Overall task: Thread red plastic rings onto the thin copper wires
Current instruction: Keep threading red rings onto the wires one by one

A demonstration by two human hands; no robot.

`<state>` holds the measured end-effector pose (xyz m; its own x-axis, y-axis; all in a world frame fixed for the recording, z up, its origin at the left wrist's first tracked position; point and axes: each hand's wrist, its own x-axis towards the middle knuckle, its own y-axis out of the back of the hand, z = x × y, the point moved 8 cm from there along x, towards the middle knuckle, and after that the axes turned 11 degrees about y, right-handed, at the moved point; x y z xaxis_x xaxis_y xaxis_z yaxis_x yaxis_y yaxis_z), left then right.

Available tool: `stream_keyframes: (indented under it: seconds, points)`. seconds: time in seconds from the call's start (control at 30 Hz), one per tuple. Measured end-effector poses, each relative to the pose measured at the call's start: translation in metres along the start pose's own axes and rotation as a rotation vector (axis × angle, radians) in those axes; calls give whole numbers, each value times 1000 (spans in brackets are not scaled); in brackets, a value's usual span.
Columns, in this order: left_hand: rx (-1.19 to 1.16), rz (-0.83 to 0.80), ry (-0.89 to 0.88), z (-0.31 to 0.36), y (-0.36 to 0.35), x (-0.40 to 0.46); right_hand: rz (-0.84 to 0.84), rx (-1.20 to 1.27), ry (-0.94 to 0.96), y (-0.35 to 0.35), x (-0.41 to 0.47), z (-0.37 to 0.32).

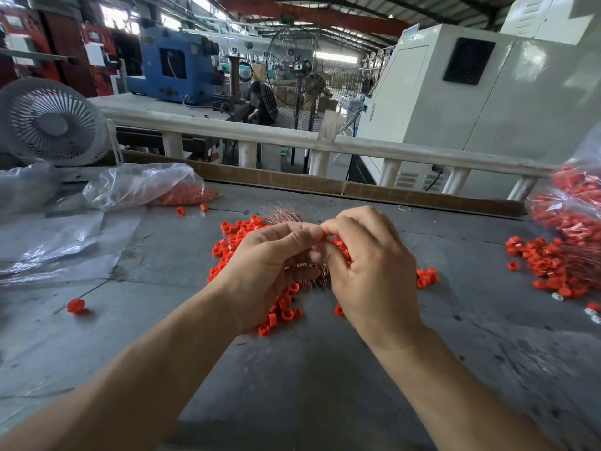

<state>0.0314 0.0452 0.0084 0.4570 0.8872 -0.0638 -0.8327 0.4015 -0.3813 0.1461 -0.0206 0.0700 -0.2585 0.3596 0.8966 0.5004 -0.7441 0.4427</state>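
Pinching a red ring (322, 236) between both hands (260, 268) (374, 271) above my grey worktable (292, 385), factory fans (52, 122) behind.

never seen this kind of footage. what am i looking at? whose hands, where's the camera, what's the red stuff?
One picture, from a camera worn on a person's head, looking forward and down at a grey workbench. No robot: both hands are bare. The left hand and right hand meet fingertip to fingertip, pinching something small and red, likely a ring; exactly which hand holds it I cannot tell. Under them lie loose red plastic rings and a bundle of thin copper wires. More rings sit in a clear bag at left and a pile at right.
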Motion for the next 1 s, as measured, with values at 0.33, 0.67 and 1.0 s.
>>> stream_keyframes:
  seconds: [0.33, 0.67, 1.0]
  points:
    - [6, 11, -93, 6, 1, 0, 69, 153, -73, 3, -4, 5]
    - [97, 74, -45, -1, 6, 3, 165, 408, -252, 3, -10, 25]
    - [70, 43, -42, 3, 4, 0, 30, 599, -193, -10, -9, 8]
